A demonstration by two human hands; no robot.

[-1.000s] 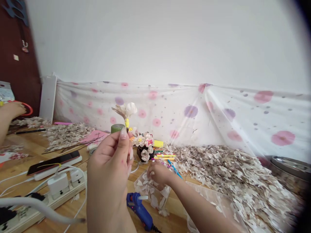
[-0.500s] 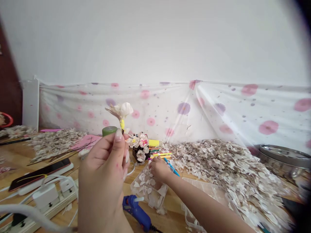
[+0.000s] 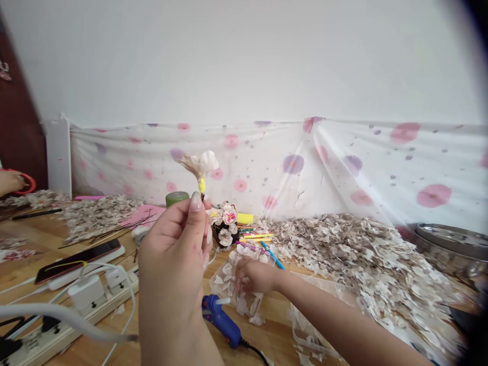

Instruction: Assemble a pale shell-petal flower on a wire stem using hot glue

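Here left hand (image 3: 173, 244) pinches a flower (image 3: 206, 163); right hand (image 3: 256, 274) curls over petals (image 3: 241, 305), hold unclear.

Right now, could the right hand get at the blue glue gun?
Probably yes: the right hand is just beyond the blue glue gun, which looks largely uncovered; it would only need to lift clear of the petal box.
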